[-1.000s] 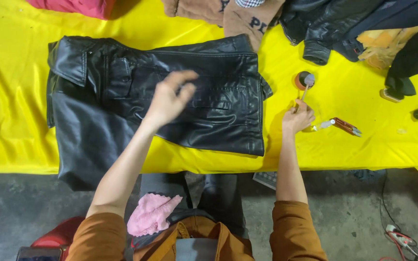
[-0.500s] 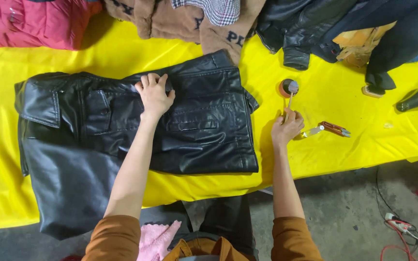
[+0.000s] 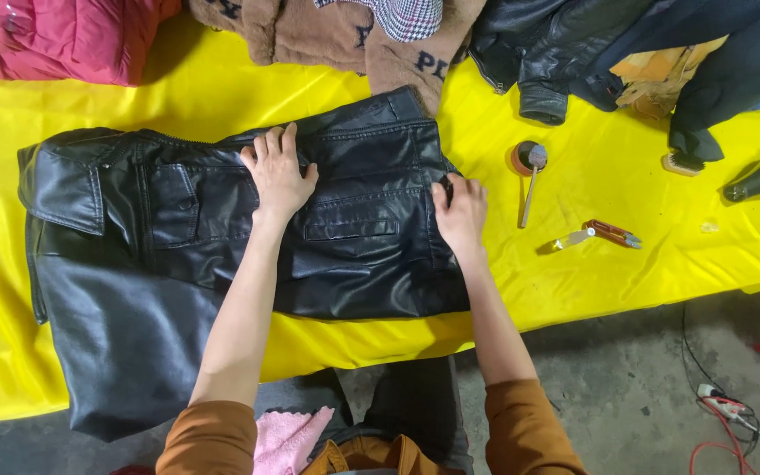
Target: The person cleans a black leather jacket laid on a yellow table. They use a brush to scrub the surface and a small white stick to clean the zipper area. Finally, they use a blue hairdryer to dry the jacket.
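Black jacket [image 3: 222, 255] under both hands [image 3: 279, 176]

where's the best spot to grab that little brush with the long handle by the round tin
Probably the thin handle of the brush, pinched near its lower free end. It lies flat on the yellow cloth with its head resting on the round tin, so the handle is the open part. Come from above, fingers either side; the right hand is nearest.

Yellow-covered table [image 3: 573, 290], over grey floor [image 3: 626, 387]. Lying on it: black leather jacket [image 3: 222, 264] at left centre, red jacket [image 3: 54, 40] far left, brown fleece [image 3: 327, 35] behind, dark jackets [image 3: 591, 44] far right, brush on small tin [image 3: 528, 163], snips [image 3: 604, 234] just right.
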